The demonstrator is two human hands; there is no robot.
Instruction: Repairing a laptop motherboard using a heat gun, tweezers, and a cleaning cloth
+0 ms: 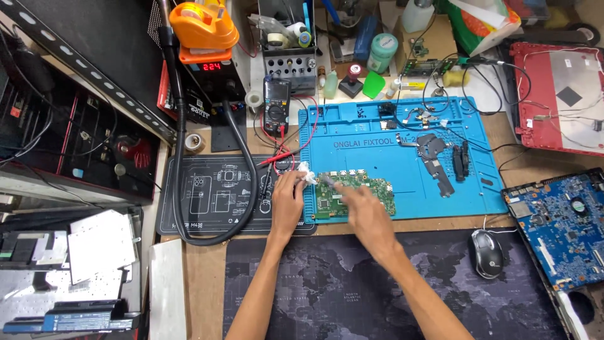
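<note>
A green circuit board (377,186) lies at the near left corner of a blue silicone work mat (402,170). My left hand (288,200) rests at the board's left edge and pinches a small white wad, tissue or cloth (306,175), against it. Over the board's middle, my right hand (365,213) is blurred, with a thin brush-like tool (328,182) in its fingers, the tip on the board's upper left.
A black mat (214,195) with a thick black hose (248,157) lies left. Multimeter (275,101) with red probe behind. Black brackets (440,160) lie on the blue mat. A mouse (487,253), a blue motherboard (560,223) and a red laptop shell (557,104) are at right.
</note>
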